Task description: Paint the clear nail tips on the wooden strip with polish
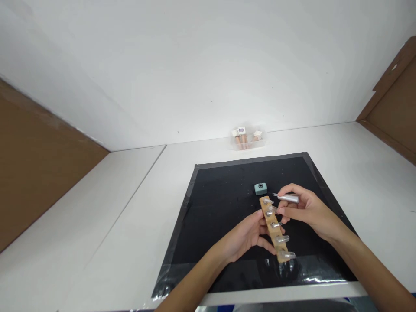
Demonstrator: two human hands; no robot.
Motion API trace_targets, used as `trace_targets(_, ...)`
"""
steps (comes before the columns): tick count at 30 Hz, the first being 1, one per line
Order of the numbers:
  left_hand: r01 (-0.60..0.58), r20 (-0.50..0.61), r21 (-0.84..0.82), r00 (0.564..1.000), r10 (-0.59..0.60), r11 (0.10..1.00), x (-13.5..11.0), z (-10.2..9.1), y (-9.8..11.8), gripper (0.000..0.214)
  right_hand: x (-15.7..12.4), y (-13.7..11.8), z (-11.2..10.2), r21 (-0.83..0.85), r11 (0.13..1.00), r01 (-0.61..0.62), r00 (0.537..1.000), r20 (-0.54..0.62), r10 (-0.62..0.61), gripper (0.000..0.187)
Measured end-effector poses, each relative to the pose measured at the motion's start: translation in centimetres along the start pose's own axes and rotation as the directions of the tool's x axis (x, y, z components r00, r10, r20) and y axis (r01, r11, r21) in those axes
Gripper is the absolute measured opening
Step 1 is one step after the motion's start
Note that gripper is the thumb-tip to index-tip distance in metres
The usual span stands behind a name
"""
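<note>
A light wooden strip [272, 229] bearing several clear false nail tips [282, 238] slants over the black mat. My left hand [243, 237] grips it from the left side, thumb near its upper part and fingers partly hidden behind. Between the thumb and fingers of my right hand [305, 207] is a silver-handled nail polish brush [288, 198], its thin end pointing left. That hand is just right of the strip's upper end, its thumb close to the second nail tip; whether they touch I cannot tell. Just beyond the strip stands a small teal bottle [260, 189] with a dark round opening on top.
A black mat [224, 199] with taped, shiny edges covers part of the white table [136, 225]. Near the back wall sits a clear plastic tray [249, 145] holding several white-topped, pinkish pieces. Brown panels [42, 160] border the left and right sides.
</note>
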State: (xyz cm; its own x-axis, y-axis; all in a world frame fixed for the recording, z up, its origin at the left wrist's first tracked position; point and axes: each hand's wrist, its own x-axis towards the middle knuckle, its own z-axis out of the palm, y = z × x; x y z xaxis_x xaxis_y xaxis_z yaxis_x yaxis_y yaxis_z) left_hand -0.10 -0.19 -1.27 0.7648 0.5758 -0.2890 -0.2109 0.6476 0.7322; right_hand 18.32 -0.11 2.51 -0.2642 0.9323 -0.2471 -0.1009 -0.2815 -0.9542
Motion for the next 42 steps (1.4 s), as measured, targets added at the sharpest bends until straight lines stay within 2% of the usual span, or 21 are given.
trace_targets(13,0.022,-0.048,0.034,0.999,-0.020,0.999,0.34,0.16,-0.25,0.052,0.19,-0.16,-0.59,-0.025,0.997,-0.067,0.985,0.160,0.070,0.025)
trace_targets(22,0.019,-0.041,0.009,0.999,-0.019,1.000,0.39,0.07,-0.50,0.046,0.20,-0.15,-0.38,-0.046,0.996,-0.070,0.993,0.092,0.074,0.022)
trace_targets(32,0.051,-0.053,0.002,0.997,-0.051,0.999,0.39,0.44,-0.16,0.053,0.18,0.04,0.14,0.004,0.995,-0.102,0.995,0.002,0.102,0.023)
trace_targets(42,0.078,-0.025,-0.026,0.997,-0.078,0.997,0.46,0.35,-0.31,0.051,0.41,0.50,0.23,-0.024,0.994,-0.105,0.994,-0.010,0.105,0.027)
